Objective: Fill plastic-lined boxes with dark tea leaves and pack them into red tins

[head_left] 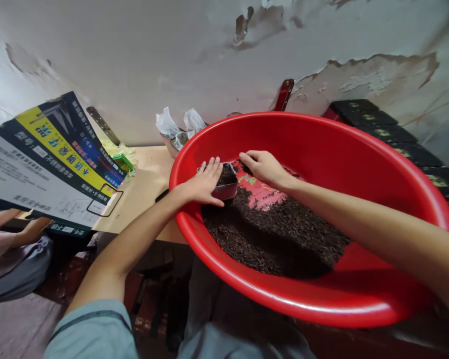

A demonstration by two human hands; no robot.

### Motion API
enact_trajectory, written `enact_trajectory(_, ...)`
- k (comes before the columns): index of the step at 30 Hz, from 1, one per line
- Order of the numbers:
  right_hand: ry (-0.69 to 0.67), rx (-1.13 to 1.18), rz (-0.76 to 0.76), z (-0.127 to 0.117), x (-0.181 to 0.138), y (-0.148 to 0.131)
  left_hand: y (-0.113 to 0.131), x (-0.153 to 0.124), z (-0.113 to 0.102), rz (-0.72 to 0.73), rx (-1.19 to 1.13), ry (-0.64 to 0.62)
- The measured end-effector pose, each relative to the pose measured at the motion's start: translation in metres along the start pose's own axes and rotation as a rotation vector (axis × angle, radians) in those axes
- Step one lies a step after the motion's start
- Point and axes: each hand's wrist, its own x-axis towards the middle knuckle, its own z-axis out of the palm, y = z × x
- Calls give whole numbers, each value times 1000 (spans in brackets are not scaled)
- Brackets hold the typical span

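Inside a big red plastic basin point(310, 137), my left hand point(206, 183) lies with fingers spread across the left side of a small rectangular box point(226, 190), its thumb by the near wall. Dark, loose, leaf-like bits fill the box. Just right of it, my right hand point(264, 167) is closed, fingers curled under and thumb on top; what it holds, if anything, is hidden. Beneath and around it lie more dark bits. A large heap of the same dark loose material point(280, 234) covers much of the basin's floor, where a printed pattern shows.
Left of the basin stands a wooden tabletop point(145, 167) with a large printed cardboard panel point(56, 164) and a small green box point(123, 162). Clear plastic bags point(179, 124) sit behind the basin's rim. Black packages point(385, 132) are stacked at right. Another person's arm point(20, 227) shows at far left.
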Motion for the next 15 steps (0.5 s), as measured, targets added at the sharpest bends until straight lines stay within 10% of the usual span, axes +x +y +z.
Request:
enact_trajectory(9,-11,-114,-255,60,45,-47,-41,-50,-14,-180,-229,178)
enact_trajectory(15,-166,-215,-415,71,48,-42,-26,-62,-6,-203,-182,199)
